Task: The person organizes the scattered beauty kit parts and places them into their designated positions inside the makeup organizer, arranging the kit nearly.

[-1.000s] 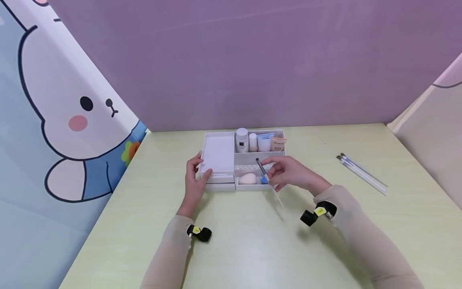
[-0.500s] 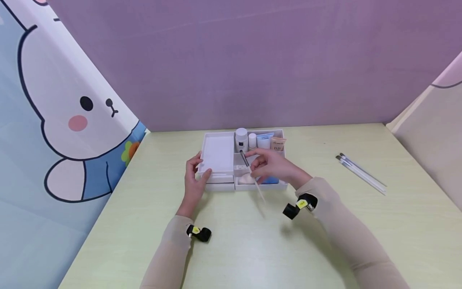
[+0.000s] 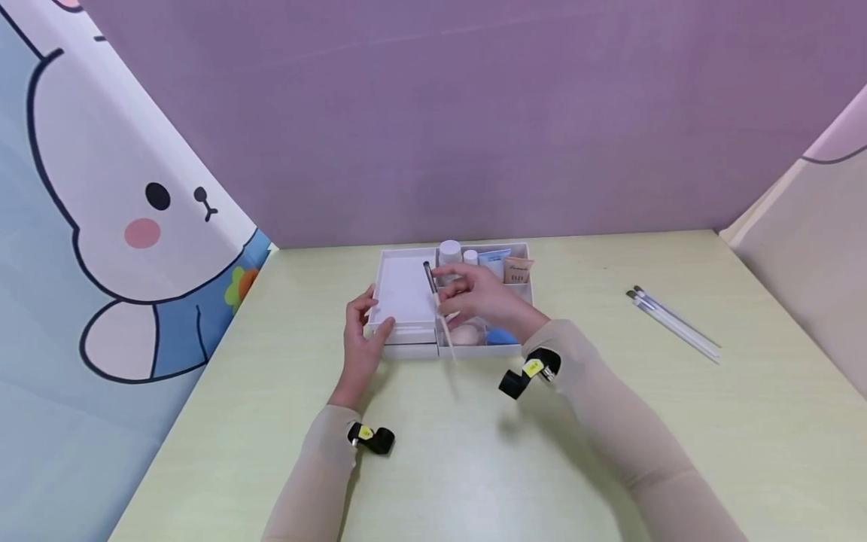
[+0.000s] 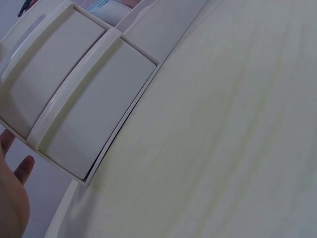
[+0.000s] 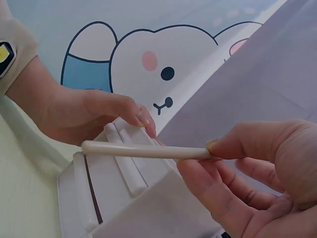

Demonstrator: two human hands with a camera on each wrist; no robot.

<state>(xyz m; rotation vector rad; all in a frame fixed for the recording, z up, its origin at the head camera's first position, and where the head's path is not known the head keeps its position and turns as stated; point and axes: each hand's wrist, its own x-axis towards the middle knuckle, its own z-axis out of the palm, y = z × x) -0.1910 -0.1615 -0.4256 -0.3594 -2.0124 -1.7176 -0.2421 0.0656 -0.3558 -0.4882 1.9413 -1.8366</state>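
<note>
A white desktop organizer box [image 3: 405,293] with stacked drawers on its left and compartments on its right stands on the table. My left hand [image 3: 359,342] holds its front left corner, the thumb on the top front edge and the fingers along the side. Between thumb and fingertips my right hand [image 3: 493,299] pinches a makeup brush [image 5: 143,150] by its pale handle. The dark bristle end points up and away, over the border between drawer top and compartments. In the left wrist view the drawer fronts [image 4: 104,104] are closed.
Back compartments hold a white bottle [image 3: 450,253], a smaller one, a blue-white tube [image 3: 494,260] and a beige tube [image 3: 518,269]. A pink makeup sponge [image 3: 464,336] and a blue item [image 3: 501,336] lie in front. Several more brushes [image 3: 673,324] lie at the right.
My right hand has moved left with the brush, from above the front right compartment to beside the drawer top. The left hand keeps its place on the organizer.
</note>
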